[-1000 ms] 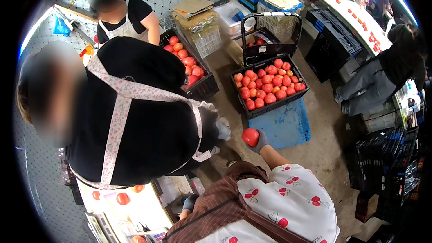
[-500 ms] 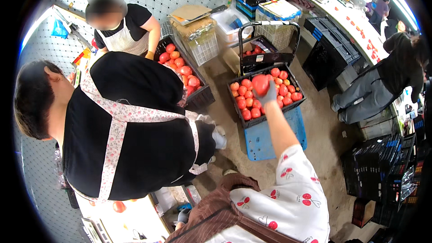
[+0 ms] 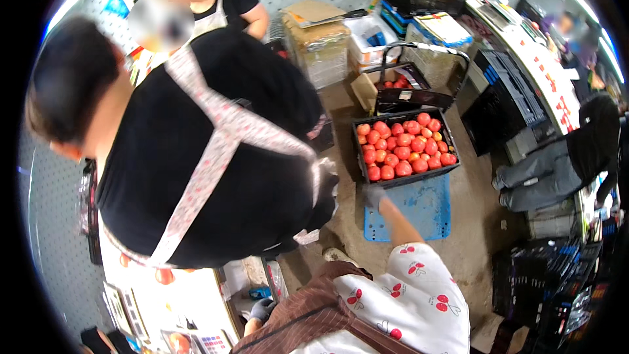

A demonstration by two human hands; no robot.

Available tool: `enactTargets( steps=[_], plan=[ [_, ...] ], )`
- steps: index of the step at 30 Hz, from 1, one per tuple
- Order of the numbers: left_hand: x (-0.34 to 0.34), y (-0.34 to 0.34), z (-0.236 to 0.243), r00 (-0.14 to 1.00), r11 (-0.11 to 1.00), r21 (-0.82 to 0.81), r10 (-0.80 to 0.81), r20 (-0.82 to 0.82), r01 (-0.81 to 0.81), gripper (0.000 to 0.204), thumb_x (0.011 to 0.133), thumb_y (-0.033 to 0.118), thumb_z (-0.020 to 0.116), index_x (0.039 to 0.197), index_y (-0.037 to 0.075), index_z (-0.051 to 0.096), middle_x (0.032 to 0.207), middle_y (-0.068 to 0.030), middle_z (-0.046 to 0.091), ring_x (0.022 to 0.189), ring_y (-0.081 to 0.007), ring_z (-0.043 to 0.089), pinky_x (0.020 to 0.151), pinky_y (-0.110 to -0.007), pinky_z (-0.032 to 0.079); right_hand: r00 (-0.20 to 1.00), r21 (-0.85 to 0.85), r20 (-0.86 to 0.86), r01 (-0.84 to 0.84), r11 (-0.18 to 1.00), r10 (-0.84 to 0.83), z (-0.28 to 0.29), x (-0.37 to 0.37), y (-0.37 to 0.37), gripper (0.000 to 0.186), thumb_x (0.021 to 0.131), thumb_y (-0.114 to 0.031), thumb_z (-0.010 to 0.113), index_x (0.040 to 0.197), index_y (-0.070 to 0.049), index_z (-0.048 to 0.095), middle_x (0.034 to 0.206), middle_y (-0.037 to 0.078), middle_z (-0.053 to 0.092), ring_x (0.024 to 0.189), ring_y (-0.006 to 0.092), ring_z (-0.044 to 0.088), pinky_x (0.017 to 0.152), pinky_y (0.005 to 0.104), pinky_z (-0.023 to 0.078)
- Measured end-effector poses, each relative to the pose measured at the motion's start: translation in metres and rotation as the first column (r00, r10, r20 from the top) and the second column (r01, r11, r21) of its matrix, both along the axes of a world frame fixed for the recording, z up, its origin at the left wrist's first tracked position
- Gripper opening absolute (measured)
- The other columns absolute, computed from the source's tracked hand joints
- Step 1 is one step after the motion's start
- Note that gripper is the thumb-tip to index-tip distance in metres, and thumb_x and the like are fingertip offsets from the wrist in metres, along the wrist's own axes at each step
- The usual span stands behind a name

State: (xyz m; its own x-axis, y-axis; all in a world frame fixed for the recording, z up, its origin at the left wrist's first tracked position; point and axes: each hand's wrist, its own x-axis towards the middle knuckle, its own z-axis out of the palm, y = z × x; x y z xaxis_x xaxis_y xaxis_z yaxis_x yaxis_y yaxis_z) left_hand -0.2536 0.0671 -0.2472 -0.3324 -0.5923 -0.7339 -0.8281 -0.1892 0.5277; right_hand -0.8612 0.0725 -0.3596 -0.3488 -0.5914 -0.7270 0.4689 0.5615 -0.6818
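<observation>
Head view: my right grip, gloved in grey and blurred, hangs just beside the near left corner of the black crate, above the blue platform cart; I cannot tell whether it is clenched or released. Red tomatoes lie heaped in that crate. My grey-gloved left grip is near the white bench, its state also unclear.

The floor bears a blue flatbed cart, which carries a black crate of tomatoes.
</observation>
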Motion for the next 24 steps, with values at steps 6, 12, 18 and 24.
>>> enactTargets(
  steps=[6,12,18,24],
  plan=[
    [-0.032,-0.016,0.066,0.941,0.916,-0.264,-0.244,0.236,0.303,0.043,0.083,0.046,0.058,0.083,0.003,0.063,0.088,-0.0200,0.064,0.085,-0.0367,0.061,0.073,-0.043,0.048,0.768,0.249,0.107,-0.635,0.731,0.631,-0.035,0.181,0.044,0.036,0.093,-0.036,0.046,0.111,-0.008,0.060,0.101,0.006,0.064,0.087,0.0196,0.061,0.067,0.0363,0.048],
    [-0.031,-0.018,0.149,0.985,0.881,-0.473,-0.074,-0.153,-0.008,0.025,0.089,0.029,0.051,0.088,0.004,0.059,0.088,-0.0214,0.059,0.083,-0.0408,0.055,0.072,-0.046,0.044,0.248,0.026,-0.420,-0.958,0.285,0.873,0.062,0.329,-0.006,0.031,0.086,-0.032,0.059,0.100,-0.004,0.064,0.101,0.014,0.064,0.094,0.0238,0.061,0.080,0.0331,0.046],
    [0.063,0.025,0.215,0.801,0.772,-0.382,0.261,-0.540,-0.509,0.026,0.087,0.027,0.060,0.103,0.007,0.064,0.098,-0.0119,0.064,0.090,-0.0247,0.062,0.081,-0.033,0.048,0.179,-0.273,-0.576,-0.962,0.019,0.798,0.216,0.475,-0.056,0.029,0.087,-0.024,0.059,0.105,-0.002,0.062,0.098,0.014,0.065,0.091,0.0207,0.062,0.079,0.0295,0.047],
    [0.136,0.046,0.250,0.717,0.695,-0.333,0.377,-0.586,-0.638,0.023,0.083,0.020,0.066,0.102,0.006,0.065,0.092,-0.0094,0.066,0.086,-0.0169,0.062,0.078,-0.029,0.049,0.466,-0.431,-0.333,-0.848,0.308,0.819,0.277,0.559,-0.116,0.025,0.088,-0.018,0.059,0.103,0.001,0.062,0.089,0.008,0.067,0.079,0.0123,0.061,0.070,0.0231,0.048]
  ],
)
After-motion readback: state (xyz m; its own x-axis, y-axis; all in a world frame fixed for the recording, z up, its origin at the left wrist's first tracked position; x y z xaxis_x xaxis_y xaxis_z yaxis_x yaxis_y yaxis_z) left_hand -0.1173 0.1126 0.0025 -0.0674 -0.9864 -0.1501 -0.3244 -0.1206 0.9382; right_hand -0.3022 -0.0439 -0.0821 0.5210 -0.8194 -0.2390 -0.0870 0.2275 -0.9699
